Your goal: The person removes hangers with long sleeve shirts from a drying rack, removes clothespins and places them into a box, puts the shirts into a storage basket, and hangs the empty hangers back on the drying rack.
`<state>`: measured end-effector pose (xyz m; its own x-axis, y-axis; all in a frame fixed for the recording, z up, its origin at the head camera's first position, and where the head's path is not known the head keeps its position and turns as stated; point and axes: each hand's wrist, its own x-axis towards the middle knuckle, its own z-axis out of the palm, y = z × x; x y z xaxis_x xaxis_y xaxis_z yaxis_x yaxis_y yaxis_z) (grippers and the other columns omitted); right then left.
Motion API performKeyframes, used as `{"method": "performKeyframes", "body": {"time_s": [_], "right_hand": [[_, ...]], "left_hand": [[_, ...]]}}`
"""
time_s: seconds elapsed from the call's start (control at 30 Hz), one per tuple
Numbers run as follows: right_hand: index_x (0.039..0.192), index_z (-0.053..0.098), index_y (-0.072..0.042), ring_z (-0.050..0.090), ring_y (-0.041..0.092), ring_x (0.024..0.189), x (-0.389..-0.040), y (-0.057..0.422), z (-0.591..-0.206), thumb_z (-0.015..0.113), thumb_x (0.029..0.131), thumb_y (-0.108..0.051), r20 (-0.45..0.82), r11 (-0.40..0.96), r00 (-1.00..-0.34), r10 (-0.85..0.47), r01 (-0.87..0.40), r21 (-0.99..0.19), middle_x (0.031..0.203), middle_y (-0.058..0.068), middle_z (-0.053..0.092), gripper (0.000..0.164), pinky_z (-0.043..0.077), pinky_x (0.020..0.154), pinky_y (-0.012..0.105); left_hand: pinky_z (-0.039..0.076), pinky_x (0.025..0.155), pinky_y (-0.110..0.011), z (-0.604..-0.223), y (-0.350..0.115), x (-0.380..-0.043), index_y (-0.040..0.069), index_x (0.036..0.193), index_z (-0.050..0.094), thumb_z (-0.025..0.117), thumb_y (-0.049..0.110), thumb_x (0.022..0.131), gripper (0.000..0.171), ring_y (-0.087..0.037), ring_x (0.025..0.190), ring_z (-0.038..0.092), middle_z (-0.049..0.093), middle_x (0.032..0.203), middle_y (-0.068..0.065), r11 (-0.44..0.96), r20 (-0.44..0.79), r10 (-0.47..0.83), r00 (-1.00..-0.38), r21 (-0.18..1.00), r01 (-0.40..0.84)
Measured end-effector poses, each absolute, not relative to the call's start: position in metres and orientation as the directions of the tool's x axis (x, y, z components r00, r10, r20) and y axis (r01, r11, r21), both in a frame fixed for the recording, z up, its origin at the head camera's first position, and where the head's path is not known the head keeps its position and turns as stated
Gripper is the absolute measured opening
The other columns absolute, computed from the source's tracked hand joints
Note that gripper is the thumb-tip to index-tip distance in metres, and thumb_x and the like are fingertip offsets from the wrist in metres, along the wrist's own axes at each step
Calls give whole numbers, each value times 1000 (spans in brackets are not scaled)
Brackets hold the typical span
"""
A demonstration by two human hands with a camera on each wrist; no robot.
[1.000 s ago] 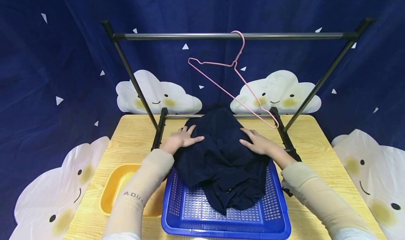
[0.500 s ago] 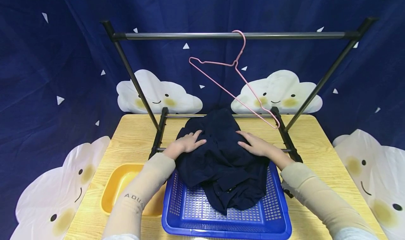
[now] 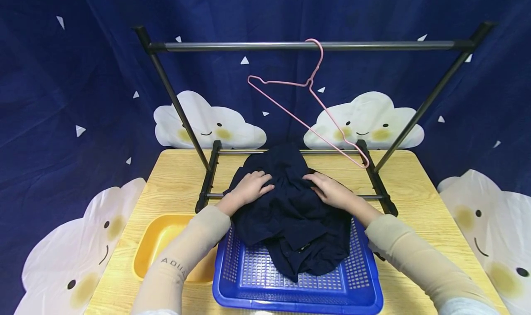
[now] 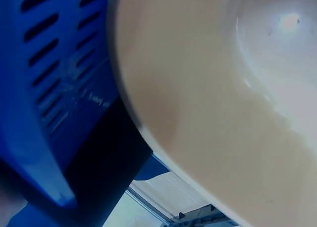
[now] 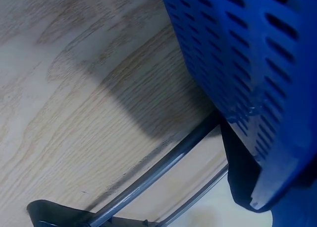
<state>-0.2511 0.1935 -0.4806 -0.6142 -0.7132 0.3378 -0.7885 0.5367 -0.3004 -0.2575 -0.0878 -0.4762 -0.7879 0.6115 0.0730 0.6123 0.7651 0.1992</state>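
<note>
A dark navy garment [image 3: 290, 222] lies bunched in the blue basket [image 3: 226, 296] and spreads over its far edge onto the rack's base. On its left side my left hand [image 3: 249, 188] grips the cloth, fingers bent and thumb pointing inward. Opposite, my right hand [image 3: 332, 193] holds the other side with curled fingers. Folds rise in the fabric between the two hands. In the left wrist view, dark cloth [image 4: 109, 162] hangs past the basket's slotted wall [image 4: 29, 103]. The right wrist view shows the basket wall [image 5: 223, 53] with the hand itself out of sight.
A black rack [image 3: 207, 46] stands over the wooden table [image 3: 178, 167], its base bars running under the garment. From its top rail hangs a pink hanger [image 3: 309, 82]. A yellow basin [image 3: 143, 246] sits left of the basket, partly behind my left forearm.
Both hands have moved inward over the garment, and their fingers have curled from a flatter spread. The cloth between them has gathered into folds; its far end has drawn slightly nearer.
</note>
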Motion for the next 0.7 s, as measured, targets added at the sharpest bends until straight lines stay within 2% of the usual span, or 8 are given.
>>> {"method": "performKeyframes", "body": {"time_s": [0.1,0.17,0.27,0.4,0.6,0.7], "right_hand": [[117,51,0,57,24,88,-249,193,-480,57,82,8,388,527,-560,-732,-827,-197,98,13,55,36,47,79,38],[117,51,-1,56,23,86,-248,194,-478,53,85,6,420,512,-525,-741,-845,-154,98,12,53,33,48,77,36],[118,52,-1,55,22,86,-245,195,-474,40,95,-5,477,476,-468,-744,-872,-112,100,12,51,26,48,75,35],[116,53,-1,54,22,86,-240,194,-463,23,99,-16,564,425,-380,-733,-903,-57,101,13,51,38,48,72,33],[113,55,-3,56,26,88,-225,189,-443,28,99,-13,667,425,-306,-679,-905,18,100,16,52,32,49,72,35],[111,56,-4,57,28,85,-214,187,-431,30,98,-12,713,439,-272,-646,-897,56,99,18,52,29,50,67,35]], "left_hand": [[41,73,-38,-476,-85,-254,10,103,60,49,29,94,24,-24,87,53,56,95,-8,730,190,652,-734,107,675],[40,70,-35,-476,-84,-253,9,96,59,51,24,93,17,-23,84,52,56,91,-6,712,257,670,-696,42,701],[39,68,-33,-475,-83,-251,9,90,57,54,20,91,12,-22,82,52,56,89,-5,700,339,677,-654,-21,714],[38,66,-32,-468,-83,-248,8,84,55,56,17,88,10,-21,77,51,54,83,-4,687,467,662,-586,-67,724],[36,58,-29,-450,-83,-241,7,76,53,58,11,79,8,-19,64,48,50,72,-3,651,687,613,-391,-158,742],[35,57,-29,-439,-83,-237,7,75,53,59,9,75,7,-18,61,46,49,69,-3,643,757,579,-303,-195,741]]}}
